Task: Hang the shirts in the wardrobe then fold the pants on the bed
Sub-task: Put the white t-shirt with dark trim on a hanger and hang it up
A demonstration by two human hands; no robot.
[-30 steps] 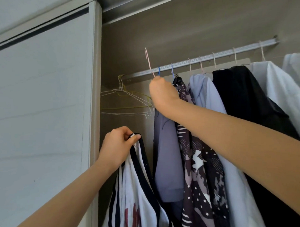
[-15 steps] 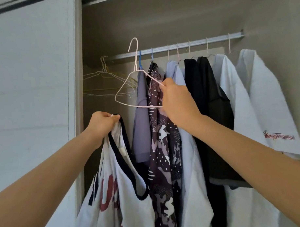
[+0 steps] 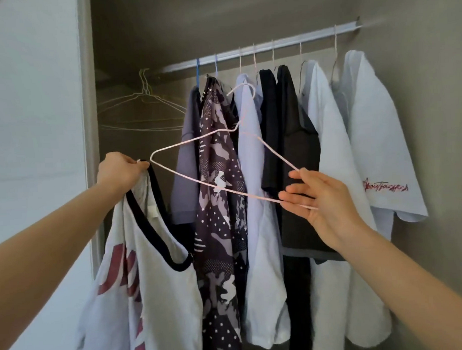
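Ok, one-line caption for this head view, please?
Right hand holds a pink wire hanger beside the white shirt gripped by the left hand.

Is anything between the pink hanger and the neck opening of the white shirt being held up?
Nothing visible. The pink hanger, held at its right corner by the right hand, has its left corner just beside the left hand gripping the white shirt by its dark collar.

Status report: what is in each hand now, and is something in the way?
Left hand grips white shirt at collar. Right hand holds pink hanger, off the rail. Shirt not yet on hanger. Nothing in the way.
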